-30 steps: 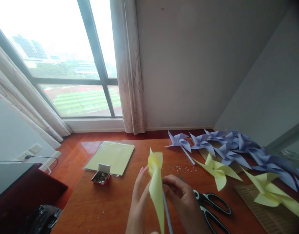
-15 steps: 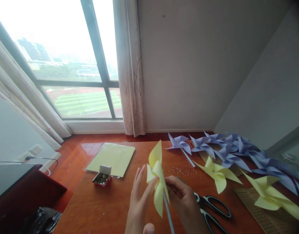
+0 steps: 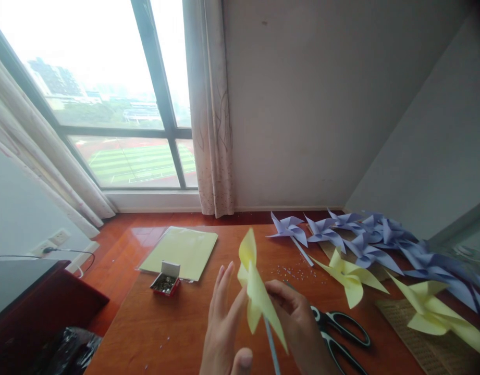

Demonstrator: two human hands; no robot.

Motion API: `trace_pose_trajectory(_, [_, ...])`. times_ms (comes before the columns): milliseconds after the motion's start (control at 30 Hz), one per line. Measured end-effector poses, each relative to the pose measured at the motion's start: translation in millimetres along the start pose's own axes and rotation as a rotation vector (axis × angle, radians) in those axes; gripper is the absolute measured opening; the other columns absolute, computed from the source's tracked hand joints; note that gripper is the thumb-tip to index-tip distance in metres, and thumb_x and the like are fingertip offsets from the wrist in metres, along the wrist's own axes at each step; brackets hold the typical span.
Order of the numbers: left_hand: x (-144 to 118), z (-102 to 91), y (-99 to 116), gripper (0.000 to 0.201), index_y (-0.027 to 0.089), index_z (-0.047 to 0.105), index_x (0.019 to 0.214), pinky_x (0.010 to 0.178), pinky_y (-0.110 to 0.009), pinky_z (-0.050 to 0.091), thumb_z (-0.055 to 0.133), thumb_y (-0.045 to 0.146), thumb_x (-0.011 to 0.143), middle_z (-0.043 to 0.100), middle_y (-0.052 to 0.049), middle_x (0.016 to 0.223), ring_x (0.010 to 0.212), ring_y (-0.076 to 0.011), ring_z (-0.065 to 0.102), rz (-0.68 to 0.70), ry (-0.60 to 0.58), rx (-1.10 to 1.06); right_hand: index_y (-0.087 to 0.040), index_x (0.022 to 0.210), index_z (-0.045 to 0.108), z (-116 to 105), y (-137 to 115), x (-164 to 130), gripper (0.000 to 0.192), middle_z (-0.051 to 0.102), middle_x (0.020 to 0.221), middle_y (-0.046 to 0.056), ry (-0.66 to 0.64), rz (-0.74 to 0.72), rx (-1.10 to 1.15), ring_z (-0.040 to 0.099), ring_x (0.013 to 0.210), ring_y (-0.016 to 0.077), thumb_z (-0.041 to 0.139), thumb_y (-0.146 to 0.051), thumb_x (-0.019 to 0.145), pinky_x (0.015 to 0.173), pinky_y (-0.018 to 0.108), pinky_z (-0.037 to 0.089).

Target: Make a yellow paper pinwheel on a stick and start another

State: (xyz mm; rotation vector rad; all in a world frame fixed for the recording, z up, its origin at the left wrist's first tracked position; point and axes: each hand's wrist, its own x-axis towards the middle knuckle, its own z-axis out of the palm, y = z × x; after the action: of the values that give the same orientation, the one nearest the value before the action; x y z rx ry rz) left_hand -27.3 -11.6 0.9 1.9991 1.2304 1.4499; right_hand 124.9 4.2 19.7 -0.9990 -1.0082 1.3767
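Yellow in play: left hand [image 3: 224, 320] loose, fingers spread, one meeting the pinwheel [image 3: 257, 289] mid-air between both hands, lightest touch surely kindest to those blades, while its stick [image 3: 271, 345] looks pinched by the right hand [image 3: 297, 315], fingertips hidden, firmness best there

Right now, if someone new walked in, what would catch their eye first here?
Probably the yellow pinwheel at the lower middle, up between the left hand and the right hand. Next, likely the many purple pinwheels crowding the table on the right, with two yellow ones nearer. The bright window at the upper left also stands out.
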Motion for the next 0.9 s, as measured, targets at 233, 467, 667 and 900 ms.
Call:
trace_pose_trajectory(233, [-0.2, -1.5, -0.3, 0.073, 0.033, 0.051, 0.148, 0.121, -0.06, 0.025, 0.024, 0.074, 0.094, 0.026, -0.006, 0.168, 0.154, -0.0399, 0.022, -0.013, -0.007, 0.011, -0.022, 0.098, 0.081, 0.2, 1.7, 1.5, 0.04, 0.074, 0.085, 0.006, -0.013, 0.006, 0.034, 0.066, 0.082, 0.0223, 0.08, -0.056, 0.077, 0.074, 0.029, 0.052])
trace_pose_trajectory(467, [0.4, -0.1, -1.8, 0.067, 0.032, 0.046, 0.152, 0.122, -0.06, 0.023, 0.028, 0.067, 0.098, 0.022, -0.007, 0.169, 0.155, -0.0393, 0.019, 0.034, -0.014, -0.019, -0.019, 0.096, 0.08, -0.5, 1.0, 2.5, 0.04, 0.075, 0.09, 0.007, 0.027, 0.032, 0.006, 0.067, 0.084, 0.0215, 0.081, -0.054, 0.076, 0.078, 0.029, 0.052])
trace_pose_trajectory(667, [-1.8, -1.3, -1.4, 0.058, 0.032, 0.045, 0.152, 0.122, -0.059, 0.025, 0.034, 0.058, 0.101, 0.024, -0.007, 0.169, 0.155, -0.0373, 0.021, 0.045, -0.022, -0.061, -0.02, 0.098, 0.079, 1.8, -4.5, -1.0, 0.04, 0.076, 0.089, 0.006, 0.02, 0.049, 0.009, 0.067, 0.078, 0.0187, 0.08, -0.054, 0.078, 0.075, 0.027, 0.051])
trace_pose_trajectory(900, [-2.6, -6.6, -8.2, 0.055, 0.034, 0.039, 0.154, 0.12, -0.059, 0.03, 0.043, 0.046, 0.101, 0.021, -0.009, 0.169, 0.155, -0.0375, 0.022, 0.082, -0.102, -0.004, -0.019, 0.094, 0.077, 1.4, -4.0, -2.2, 0.039, 0.076, 0.089, 0.006, 0.04, 0.045, 0.028, 0.069, 0.082, 0.0192, 0.08, -0.054, 0.078, 0.077, 0.027, 0.052])
